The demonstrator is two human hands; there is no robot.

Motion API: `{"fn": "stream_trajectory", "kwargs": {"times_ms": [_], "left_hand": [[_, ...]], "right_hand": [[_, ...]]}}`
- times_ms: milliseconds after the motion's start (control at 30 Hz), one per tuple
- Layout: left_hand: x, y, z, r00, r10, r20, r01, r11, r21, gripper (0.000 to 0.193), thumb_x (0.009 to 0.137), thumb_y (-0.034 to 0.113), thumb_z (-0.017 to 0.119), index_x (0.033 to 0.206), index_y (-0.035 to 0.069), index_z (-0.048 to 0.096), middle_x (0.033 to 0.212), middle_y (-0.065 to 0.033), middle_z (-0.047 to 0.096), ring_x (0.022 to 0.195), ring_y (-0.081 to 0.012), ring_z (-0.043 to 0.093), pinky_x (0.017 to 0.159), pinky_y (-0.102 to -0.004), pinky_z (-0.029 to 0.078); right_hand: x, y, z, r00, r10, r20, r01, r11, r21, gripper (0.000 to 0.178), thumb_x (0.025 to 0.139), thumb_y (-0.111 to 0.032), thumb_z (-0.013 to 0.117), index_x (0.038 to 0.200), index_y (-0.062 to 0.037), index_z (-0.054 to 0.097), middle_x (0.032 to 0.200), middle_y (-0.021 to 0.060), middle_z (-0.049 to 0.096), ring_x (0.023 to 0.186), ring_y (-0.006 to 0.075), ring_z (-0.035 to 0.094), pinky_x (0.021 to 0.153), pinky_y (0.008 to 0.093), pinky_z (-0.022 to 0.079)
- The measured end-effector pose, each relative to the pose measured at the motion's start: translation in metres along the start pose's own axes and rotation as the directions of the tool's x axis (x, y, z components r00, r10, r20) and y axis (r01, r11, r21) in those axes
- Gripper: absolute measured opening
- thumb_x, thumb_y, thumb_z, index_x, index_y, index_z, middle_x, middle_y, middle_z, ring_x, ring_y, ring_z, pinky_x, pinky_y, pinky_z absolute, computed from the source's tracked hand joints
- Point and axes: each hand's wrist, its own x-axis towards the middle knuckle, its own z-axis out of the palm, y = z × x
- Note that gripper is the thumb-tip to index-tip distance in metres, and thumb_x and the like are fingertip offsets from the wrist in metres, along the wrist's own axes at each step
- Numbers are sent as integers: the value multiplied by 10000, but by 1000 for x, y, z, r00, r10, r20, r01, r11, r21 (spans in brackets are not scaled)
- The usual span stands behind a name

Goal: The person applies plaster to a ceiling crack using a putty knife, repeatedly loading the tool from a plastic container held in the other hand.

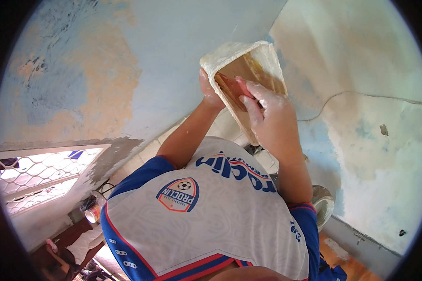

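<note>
In front of my chest, toward the top of the head view, I hold up a brown rectangular plasterer's board [274,83], its edges thickly crusted with white putty. My left hand [211,90] grips its left edge; most of those fingers are hidden behind it. Over the board's face, my right hand [274,114] is closed around the red handle [243,87] of a flat scraper. The scraper's brownish blade [229,89] lies close against the board; whether it touches cannot be told. White putty smears both hands.
A patchy blue-and-tan wall [79,70] rises on the left, above a window with a white grille [42,173]. The right wall [370,154] carries a thin cable [342,93]. A pale bucket [323,206] stands beside my right elbow. A small container [93,214] is at lower left.
</note>
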Motion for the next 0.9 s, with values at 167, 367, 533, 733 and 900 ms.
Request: {"fn": "stream_trajectory", "kwargs": {"times_ms": [167, 367, 533, 733, 900], "left_hand": [[12, 2, 0, 995, -46, -86, 52, 996, 76, 1014, 856, 850, 360, 1506, 72, 368, 1461, -161, 478, 1310, -343, 499, 1102, -503, 411], [14, 1, 24, 1000, 26, 2, -26, 995, 99, 976, 882, 832, 314, 1502, 82, 388, 1467, -139, 484, 1328, -313, 497, 1120, -489, 400], [14, 3, 51, 986, 98, -137, -50, 947, 316, 881, 944, 743, 256, 1499, 71, 388, 1478, -132, 474, 1352, -288, 475, 1134, -449, 384], [8, -5, 41, 934, 68, -350, 40, 955, 292, 759, 974, 663, 246, 1351, 66, 526, 1205, -136, 651, 1086, -282, 649, 954, -436, 532], [-4, -6, 29, 962, -69, -266, 155, 936, 317, 822, 958, 719, 246, 1479, 107, 420, 1429, -111, 514, 1305, -284, 512, 1083, -453, 443]], "right_hand": [[-2, 2, -13, 991, 135, 18, -136, 976, 170, 249, 906, -92, 668, 1135, -3, 705, 998, 185, 733, 827, 260, 716, 752, 319, 548], [-19, 14, -25, 940, 341, -12, -273, 772, 573, 249, 931, -74, 665, 1161, 20, 679, 972, 120, 740, 809, 149, 676, 719, 273, 530], [-25, 17, -30, 892, 442, -94, -223, 611, 760, 277, 947, -10, 637, 1217, 41, 601, 1022, 89, 713, 739, 75, 629, 595, 213, 510], [-24, 13, -23, 861, 442, -251, -68, 588, 806, 238, 948, 9, 617, 1177, 44, 562, 1025, 138, 715, 773, 134, 691, 611, 248, 589], [-31, 24, -25, 799, 511, -318, -16, 546, 838, 242, 945, 12, 614, 1177, 46, 552, 1018, 158, 711, 781, 159, 707, 611, 271, 616]]}}
